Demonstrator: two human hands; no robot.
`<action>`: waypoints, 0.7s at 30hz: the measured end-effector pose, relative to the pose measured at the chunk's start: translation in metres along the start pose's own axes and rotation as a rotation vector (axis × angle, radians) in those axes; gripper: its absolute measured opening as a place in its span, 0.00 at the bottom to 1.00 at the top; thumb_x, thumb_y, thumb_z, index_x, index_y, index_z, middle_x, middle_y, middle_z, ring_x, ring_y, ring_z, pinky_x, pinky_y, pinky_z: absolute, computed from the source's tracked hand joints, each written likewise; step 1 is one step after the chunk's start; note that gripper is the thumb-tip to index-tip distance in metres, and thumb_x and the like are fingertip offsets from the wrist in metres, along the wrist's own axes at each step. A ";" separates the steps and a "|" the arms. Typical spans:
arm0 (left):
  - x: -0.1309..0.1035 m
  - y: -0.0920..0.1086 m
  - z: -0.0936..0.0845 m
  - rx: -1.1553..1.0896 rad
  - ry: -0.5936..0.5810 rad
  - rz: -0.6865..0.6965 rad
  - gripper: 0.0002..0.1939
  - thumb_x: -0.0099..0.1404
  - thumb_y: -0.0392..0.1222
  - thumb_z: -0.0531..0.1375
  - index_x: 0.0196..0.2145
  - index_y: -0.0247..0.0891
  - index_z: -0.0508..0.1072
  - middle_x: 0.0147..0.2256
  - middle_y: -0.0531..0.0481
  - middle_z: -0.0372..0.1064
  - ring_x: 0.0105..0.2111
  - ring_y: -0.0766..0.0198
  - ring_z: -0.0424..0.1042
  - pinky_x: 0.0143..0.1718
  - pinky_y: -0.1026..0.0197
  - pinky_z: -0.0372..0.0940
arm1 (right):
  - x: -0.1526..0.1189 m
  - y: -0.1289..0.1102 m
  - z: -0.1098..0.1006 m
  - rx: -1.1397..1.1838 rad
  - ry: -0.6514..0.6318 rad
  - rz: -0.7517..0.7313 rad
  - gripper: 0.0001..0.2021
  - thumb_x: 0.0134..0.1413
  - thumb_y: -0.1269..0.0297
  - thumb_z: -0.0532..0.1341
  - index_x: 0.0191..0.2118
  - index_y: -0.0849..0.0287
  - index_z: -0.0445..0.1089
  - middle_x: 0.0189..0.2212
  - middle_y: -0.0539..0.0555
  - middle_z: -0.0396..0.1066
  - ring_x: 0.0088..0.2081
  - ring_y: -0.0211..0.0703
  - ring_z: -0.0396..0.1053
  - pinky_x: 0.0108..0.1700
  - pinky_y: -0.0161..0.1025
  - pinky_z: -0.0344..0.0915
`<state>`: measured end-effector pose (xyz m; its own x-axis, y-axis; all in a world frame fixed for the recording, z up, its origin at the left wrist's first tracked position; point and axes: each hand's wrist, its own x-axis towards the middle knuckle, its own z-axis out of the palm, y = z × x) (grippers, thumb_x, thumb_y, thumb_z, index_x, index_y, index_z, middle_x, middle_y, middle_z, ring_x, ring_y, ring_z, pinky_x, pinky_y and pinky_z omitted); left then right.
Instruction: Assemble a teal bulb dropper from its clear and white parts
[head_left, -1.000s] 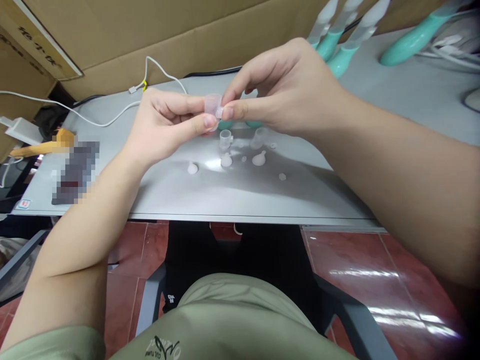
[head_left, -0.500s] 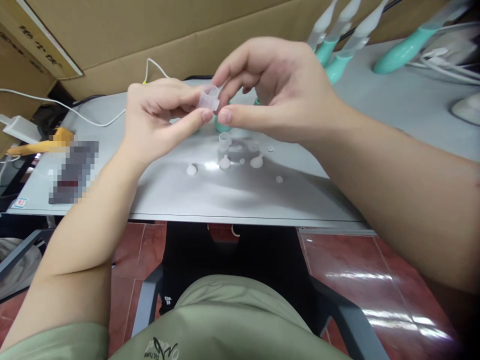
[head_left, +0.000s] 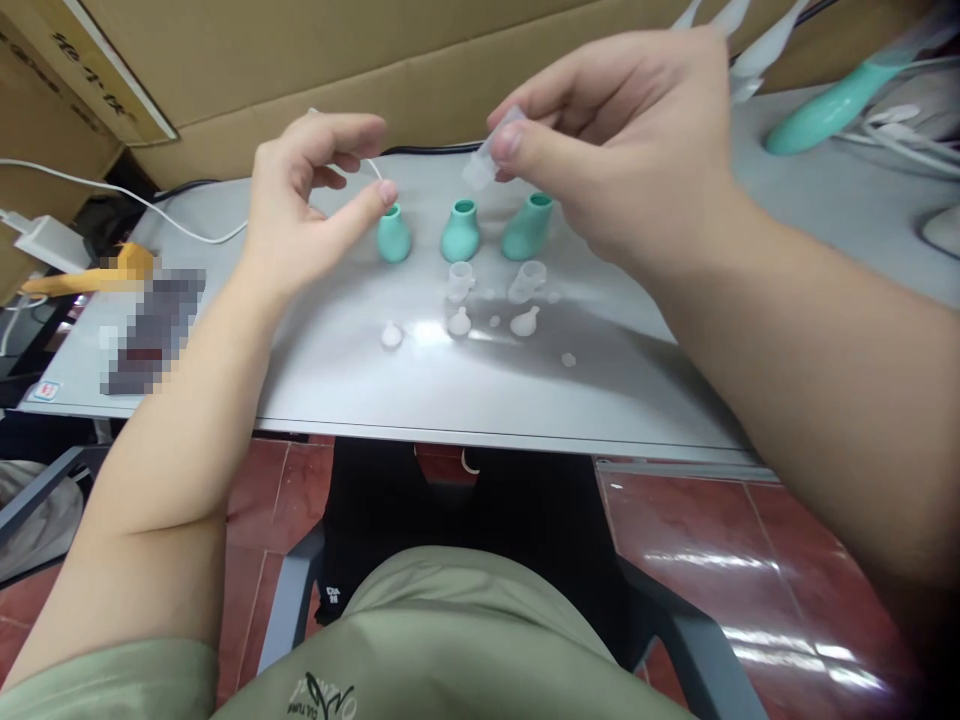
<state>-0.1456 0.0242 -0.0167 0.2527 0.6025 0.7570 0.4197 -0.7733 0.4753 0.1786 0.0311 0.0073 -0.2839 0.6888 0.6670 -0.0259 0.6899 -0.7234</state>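
Observation:
My right hand (head_left: 600, 140) pinches a translucent plastic piece (head_left: 484, 165) above the table. Left of it, my left hand (head_left: 322, 180) is raised with thumb and fingers apart, holding nothing. Below the hands stand three teal bulb-shaped bodies, the left one (head_left: 394, 236), the middle one (head_left: 460, 232) and the right one (head_left: 527, 228), with open tops. Nearer me lie two clear cups (head_left: 460, 281) (head_left: 527, 281). In front of them are white rounded pieces, one at left (head_left: 391, 335), one in the middle (head_left: 460, 321) and one at right (head_left: 525, 321).
A small white piece (head_left: 568, 360) lies at the right of the grey table (head_left: 465, 400). A pixelated dark object (head_left: 154, 330), a yellow tool (head_left: 82, 280) and a white plug (head_left: 52, 245) are at left. Another teal item (head_left: 832, 105) and cables are at back right. Cardboard (head_left: 300, 60) stands behind.
The hands have moved apart. My left hand has let go of the translucent piece, and my right hand now holds it farther right and higher. The teal bodies have come into view.

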 end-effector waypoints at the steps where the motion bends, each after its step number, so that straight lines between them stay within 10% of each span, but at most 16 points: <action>1: 0.000 -0.012 -0.002 -0.022 -0.009 -0.041 0.32 0.67 0.65 0.87 0.62 0.55 0.89 0.56 0.58 0.88 0.49 0.57 0.79 0.48 0.51 0.76 | 0.002 0.003 0.000 0.037 -0.002 0.015 0.17 0.54 0.42 0.85 0.36 0.48 0.88 0.34 0.49 0.85 0.34 0.39 0.79 0.38 0.41 0.76; 9: -0.011 -0.066 0.021 -0.136 -0.166 -0.235 0.26 0.49 0.46 0.90 0.46 0.53 0.93 0.43 0.52 0.89 0.35 0.56 0.76 0.38 0.52 0.75 | -0.004 0.000 0.005 0.218 -0.055 0.060 0.15 0.51 0.50 0.88 0.37 0.52 0.90 0.33 0.51 0.86 0.33 0.40 0.78 0.35 0.40 0.72; 15: -0.012 -0.060 0.027 -0.183 -0.143 -0.225 0.18 0.54 0.47 0.88 0.42 0.52 0.92 0.38 0.53 0.87 0.32 0.57 0.74 0.35 0.51 0.73 | -0.005 0.000 0.006 0.241 -0.097 0.072 0.12 0.54 0.55 0.87 0.39 0.53 0.90 0.34 0.49 0.86 0.35 0.38 0.79 0.37 0.38 0.72; 21: -0.010 -0.031 0.028 -0.259 -0.108 -0.088 0.24 0.68 0.62 0.87 0.57 0.59 0.89 0.52 0.56 0.87 0.46 0.58 0.76 0.46 0.46 0.79 | -0.002 0.004 0.007 0.235 -0.094 0.061 0.18 0.47 0.47 0.89 0.36 0.50 0.89 0.33 0.52 0.85 0.33 0.41 0.77 0.33 0.42 0.71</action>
<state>-0.1370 0.0477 -0.0516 0.3224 0.6761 0.6626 0.2106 -0.7336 0.6461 0.1718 0.0308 0.0019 -0.3796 0.6958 0.6097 -0.2249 0.5698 -0.7904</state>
